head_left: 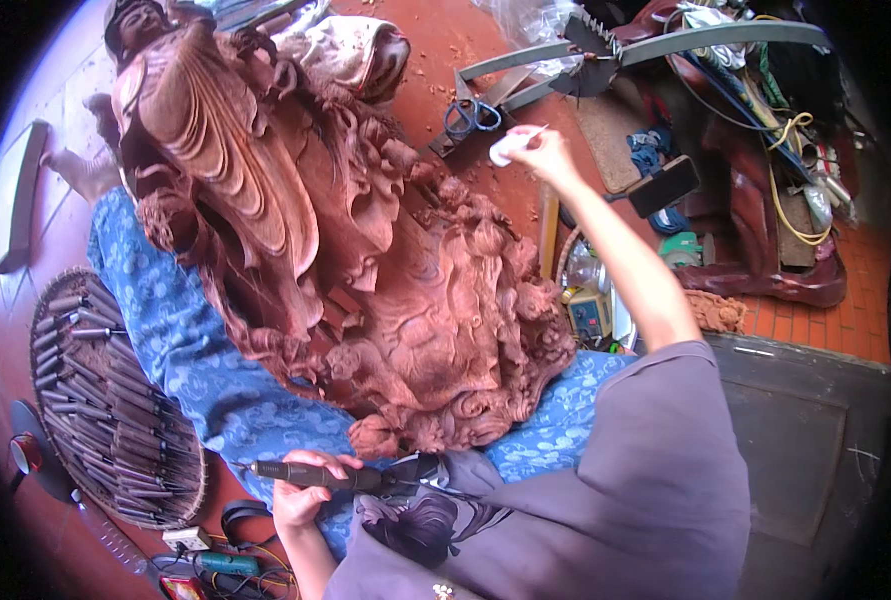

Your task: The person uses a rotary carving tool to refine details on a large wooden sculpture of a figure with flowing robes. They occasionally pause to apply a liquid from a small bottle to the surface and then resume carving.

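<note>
A large carved reddish-brown wooden figure (415, 310) with draped folds leans across my lap, over blue patterned cloth (190, 330). Near its lower end, my left hand (303, 492) is closed round a dark, pen-shaped rotary handpiece (310, 474), whose thin tip points left. My right arm reaches out beyond the carving to the far right. There my right hand (545, 158) pinches a small white roundish object (510, 147), and a thin, dark sliver shows by the fingertips. What exactly the white object is, I cannot make out. Both hands are apart from the carving.
At left, a round basket (203, 490) holds many dark-handled carving tools (130, 400). Blue-handled scissors (472, 117) and a large metal clamp-like frame (715, 38) lie beyond my right hand. A phone (663, 187) stands nearby. Cables and a power strip (186, 539) lie lower left.
</note>
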A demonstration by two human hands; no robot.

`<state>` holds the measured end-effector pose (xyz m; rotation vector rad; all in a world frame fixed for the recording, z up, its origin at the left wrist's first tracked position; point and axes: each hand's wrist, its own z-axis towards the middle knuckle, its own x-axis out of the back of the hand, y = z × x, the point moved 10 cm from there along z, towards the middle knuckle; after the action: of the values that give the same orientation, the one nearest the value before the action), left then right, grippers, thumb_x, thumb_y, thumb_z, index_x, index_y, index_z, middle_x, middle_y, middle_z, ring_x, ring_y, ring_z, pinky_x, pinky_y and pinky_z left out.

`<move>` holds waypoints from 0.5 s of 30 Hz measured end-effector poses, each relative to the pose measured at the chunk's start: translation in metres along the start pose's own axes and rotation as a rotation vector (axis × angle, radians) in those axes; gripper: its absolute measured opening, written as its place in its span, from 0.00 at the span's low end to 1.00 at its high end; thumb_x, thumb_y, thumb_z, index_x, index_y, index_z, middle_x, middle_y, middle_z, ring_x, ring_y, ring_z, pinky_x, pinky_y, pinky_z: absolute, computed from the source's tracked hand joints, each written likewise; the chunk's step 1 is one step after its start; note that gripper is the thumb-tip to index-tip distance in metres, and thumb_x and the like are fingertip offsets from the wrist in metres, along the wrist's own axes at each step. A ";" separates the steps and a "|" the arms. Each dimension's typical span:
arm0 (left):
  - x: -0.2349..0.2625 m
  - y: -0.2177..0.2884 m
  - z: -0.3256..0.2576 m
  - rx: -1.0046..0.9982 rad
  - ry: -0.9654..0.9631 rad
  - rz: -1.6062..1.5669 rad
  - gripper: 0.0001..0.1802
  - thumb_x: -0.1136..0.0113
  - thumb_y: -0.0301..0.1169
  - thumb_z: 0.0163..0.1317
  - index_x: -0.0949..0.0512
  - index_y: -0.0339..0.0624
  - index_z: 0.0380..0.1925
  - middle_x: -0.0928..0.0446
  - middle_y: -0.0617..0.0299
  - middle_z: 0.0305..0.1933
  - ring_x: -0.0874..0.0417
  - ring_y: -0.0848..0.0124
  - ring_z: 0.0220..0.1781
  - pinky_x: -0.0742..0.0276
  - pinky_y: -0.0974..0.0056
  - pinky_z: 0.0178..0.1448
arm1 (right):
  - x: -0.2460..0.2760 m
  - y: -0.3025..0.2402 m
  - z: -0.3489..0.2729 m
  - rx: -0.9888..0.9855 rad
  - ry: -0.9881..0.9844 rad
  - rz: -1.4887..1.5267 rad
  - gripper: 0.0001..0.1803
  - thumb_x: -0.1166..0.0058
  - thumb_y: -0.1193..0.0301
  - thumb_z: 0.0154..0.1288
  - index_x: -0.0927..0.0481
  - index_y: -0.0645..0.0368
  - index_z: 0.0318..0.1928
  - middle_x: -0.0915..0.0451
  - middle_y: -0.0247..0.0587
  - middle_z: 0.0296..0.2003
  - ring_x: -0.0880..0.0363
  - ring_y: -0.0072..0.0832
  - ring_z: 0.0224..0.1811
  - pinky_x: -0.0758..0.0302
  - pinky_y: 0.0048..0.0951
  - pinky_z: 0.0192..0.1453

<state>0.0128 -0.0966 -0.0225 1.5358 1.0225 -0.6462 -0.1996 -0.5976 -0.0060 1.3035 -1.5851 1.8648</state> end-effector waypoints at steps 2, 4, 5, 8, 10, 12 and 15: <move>0.009 0.005 -0.002 0.001 0.050 0.019 0.22 0.31 0.29 0.45 0.28 0.41 0.40 0.23 0.53 0.33 0.22 0.54 0.40 0.32 0.41 0.51 | -0.027 0.036 0.004 -0.122 0.088 -0.153 0.23 0.30 0.62 0.36 0.17 0.55 0.38 0.17 0.42 0.29 0.18 0.28 0.31 0.22 0.29 0.38; -0.001 -0.010 -0.005 0.008 0.095 0.037 0.22 0.30 0.30 0.45 0.28 0.41 0.41 0.23 0.53 0.33 0.22 0.57 0.39 0.30 0.44 0.51 | -0.034 0.080 0.005 -0.212 0.064 -0.193 0.24 0.30 0.62 0.37 0.18 0.54 0.39 0.17 0.43 0.32 0.18 0.29 0.35 0.23 0.29 0.42; 0.000 -0.007 -0.002 0.021 0.098 0.075 0.23 0.30 0.31 0.45 0.28 0.41 0.41 0.23 0.53 0.33 0.22 0.58 0.39 0.30 0.46 0.51 | -0.040 0.095 0.006 -0.223 0.096 -0.199 0.24 0.30 0.63 0.37 0.18 0.53 0.39 0.17 0.43 0.33 0.18 0.29 0.36 0.23 0.29 0.43; 0.002 -0.004 0.000 0.046 0.128 0.122 0.24 0.30 0.32 0.46 0.29 0.39 0.42 0.24 0.52 0.35 0.23 0.59 0.41 0.29 0.54 0.49 | -0.049 0.128 0.002 -0.221 0.045 -0.096 0.26 0.29 0.65 0.40 0.20 0.61 0.42 0.18 0.41 0.30 0.19 0.26 0.34 0.23 0.26 0.38; 0.008 -0.007 -0.004 0.058 0.114 0.151 0.23 0.31 0.32 0.47 0.30 0.39 0.42 0.24 0.52 0.36 0.23 0.59 0.42 0.29 0.54 0.49 | -0.043 0.128 -0.010 -0.397 -0.130 -0.144 0.25 0.30 0.62 0.42 0.20 0.64 0.40 0.19 0.41 0.29 0.19 0.25 0.31 0.22 0.25 0.34; 0.002 -0.006 -0.002 0.057 0.110 0.130 0.22 0.32 0.33 0.49 0.30 0.38 0.41 0.24 0.52 0.37 0.23 0.56 0.43 0.29 0.52 0.51 | -0.013 0.080 -0.031 -0.477 -0.321 -0.199 0.22 0.33 0.60 0.47 0.21 0.65 0.38 0.19 0.39 0.27 0.21 0.22 0.27 0.23 0.22 0.30; -0.016 -0.010 -0.004 0.121 0.108 0.058 0.21 0.35 0.33 0.52 0.32 0.38 0.42 0.24 0.52 0.39 0.23 0.50 0.48 0.29 0.49 0.54 | 0.033 -0.018 -0.086 -0.272 -0.558 -0.019 0.15 0.43 0.60 0.58 0.23 0.61 0.29 0.23 0.33 0.22 0.24 0.19 0.21 0.28 0.18 0.24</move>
<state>-0.0038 -0.0969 -0.0125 1.7159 1.0307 -0.5989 -0.2377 -0.5229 0.0362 1.7923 -1.9936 1.2668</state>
